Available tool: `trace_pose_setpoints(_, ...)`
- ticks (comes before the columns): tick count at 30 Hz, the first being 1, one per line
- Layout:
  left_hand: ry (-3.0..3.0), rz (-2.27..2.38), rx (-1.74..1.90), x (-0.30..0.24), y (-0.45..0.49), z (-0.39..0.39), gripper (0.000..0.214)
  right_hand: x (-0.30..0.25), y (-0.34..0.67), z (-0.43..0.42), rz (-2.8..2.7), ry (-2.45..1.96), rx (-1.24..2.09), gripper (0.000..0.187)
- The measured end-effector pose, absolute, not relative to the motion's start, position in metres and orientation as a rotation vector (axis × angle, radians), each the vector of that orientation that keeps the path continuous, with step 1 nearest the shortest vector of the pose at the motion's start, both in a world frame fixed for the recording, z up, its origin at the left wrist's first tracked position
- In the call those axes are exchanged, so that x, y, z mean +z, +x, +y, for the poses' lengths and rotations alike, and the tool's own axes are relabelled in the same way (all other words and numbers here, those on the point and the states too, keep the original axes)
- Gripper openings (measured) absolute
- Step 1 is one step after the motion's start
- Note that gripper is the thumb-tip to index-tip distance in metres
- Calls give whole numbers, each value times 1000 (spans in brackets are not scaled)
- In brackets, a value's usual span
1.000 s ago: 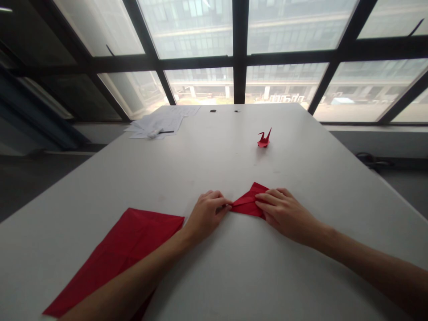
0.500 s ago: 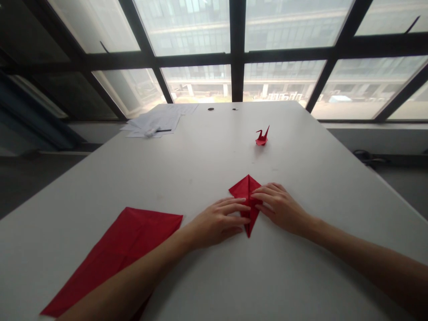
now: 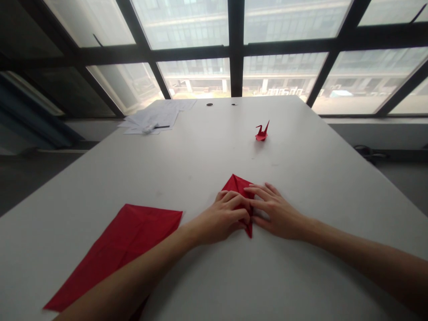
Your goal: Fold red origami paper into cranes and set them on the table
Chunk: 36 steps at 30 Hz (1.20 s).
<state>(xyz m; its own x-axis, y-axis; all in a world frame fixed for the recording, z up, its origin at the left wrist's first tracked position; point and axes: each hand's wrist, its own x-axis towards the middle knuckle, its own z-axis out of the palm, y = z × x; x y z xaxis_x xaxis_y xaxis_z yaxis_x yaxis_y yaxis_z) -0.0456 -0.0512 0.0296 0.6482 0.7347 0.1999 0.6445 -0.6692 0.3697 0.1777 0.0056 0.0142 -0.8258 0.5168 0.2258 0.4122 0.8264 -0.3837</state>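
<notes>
Pressing one folded red paper (image 3: 236,183) flat near the middle of the worktop (image 3: 200,156), with left hand (image 3: 227,217) and right hand (image 3: 274,215) side by side on it, fingers spread flat and gripping nothing, apparently to pin the creases. Beyond, one small red crane (image 3: 262,132), standing upright and well apart. Left, one larger red sheet (image 3: 133,236). Far corner, several white papers (image 3: 154,118).

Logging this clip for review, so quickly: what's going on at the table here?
A person works a small folded red paper on a white table with both bare hands. The left hand rests on it with fingers bent; whether it pinches a flap cannot be told. The right hand lies flat on it, fingers stretched out. A larger red sheet lies under the left forearm, a finished red paper crane stands farther back, and white papers sit at the far left corner.
</notes>
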Motion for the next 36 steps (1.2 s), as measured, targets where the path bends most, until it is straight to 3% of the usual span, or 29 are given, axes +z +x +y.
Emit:
trace_pose_setpoints(6,2529,1144,528,28,-41,-54,5,18,175,2,-2630,-770,576,23)
trace_pose_setpoints(17,2481,1141,604,23,-42,-54,7,33,177,-1,-2650,-787,820,37)
trace_pose_setpoints(26,2441,1148,586,23,-43,-54,5,23,174,-4,-2626,-840,726,69)
trace_pose_setpoints(36,2432,1143,585,26,-42,-54,4,22,173,-5,-2611,-847,709,67)
